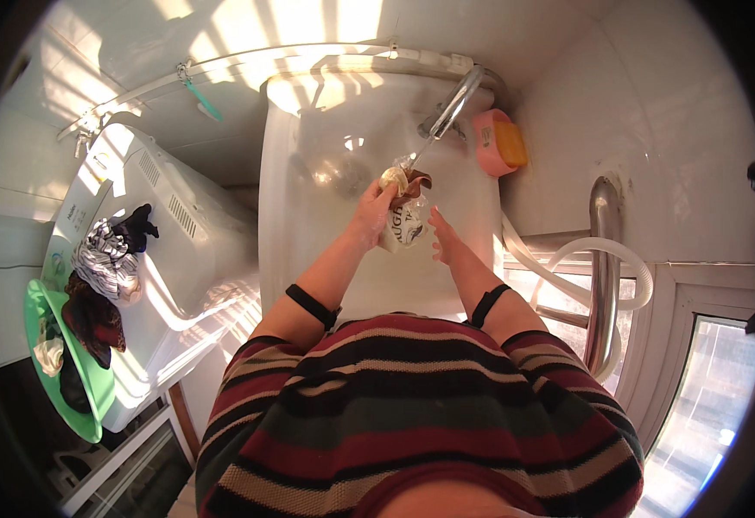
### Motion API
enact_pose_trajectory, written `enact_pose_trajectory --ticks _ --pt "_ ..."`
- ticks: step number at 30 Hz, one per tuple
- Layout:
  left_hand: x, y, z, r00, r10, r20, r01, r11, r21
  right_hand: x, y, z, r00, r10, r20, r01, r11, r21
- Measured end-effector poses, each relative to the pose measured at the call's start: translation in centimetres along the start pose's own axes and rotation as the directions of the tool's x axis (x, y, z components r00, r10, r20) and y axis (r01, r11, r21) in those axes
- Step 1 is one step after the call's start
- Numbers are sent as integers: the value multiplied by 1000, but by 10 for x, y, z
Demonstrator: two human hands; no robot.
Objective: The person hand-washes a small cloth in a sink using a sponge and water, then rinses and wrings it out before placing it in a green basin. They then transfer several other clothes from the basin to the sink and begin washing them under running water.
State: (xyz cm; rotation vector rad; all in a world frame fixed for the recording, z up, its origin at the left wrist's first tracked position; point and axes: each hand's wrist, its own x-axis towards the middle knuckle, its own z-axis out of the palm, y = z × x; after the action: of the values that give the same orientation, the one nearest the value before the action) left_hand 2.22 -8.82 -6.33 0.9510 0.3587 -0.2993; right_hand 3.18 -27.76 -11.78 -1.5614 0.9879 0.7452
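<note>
My left hand [372,210] grips a wet bundle of cloth under the running faucet [458,100]. The bundle has a cream wad [393,180] at the top, a brown flap [418,183] beside it and a white piece with dark printed lettering [403,225] hanging below. A thin stream of water meets it from the spout. To its right, my right hand [445,236] is held with its fingers apart, touching nothing. Both hands are over a white sink basin [313,259], with shallow water apparently in its bottom.
A pink holder [489,146] with an orange-yellow block [511,145] sits at the basin's right rim. On the left, a white washing machine [176,259] carries crumpled clothes [105,259] and a green basin [83,382]. A white hose [585,245] loops around metal pipes [604,259] at right.
</note>
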Motion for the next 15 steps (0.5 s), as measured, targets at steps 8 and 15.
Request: enact_pose_trajectory --ticks 8,15 --pt "6 -8 -58 963 -161 -214 172 985 32 -7 -16 2 760 -315 568 59 904 423" --pt "-12 -27 -48 927 366 83 -362 812 457 -57 -47 19 740 -442 507 188 860 475"
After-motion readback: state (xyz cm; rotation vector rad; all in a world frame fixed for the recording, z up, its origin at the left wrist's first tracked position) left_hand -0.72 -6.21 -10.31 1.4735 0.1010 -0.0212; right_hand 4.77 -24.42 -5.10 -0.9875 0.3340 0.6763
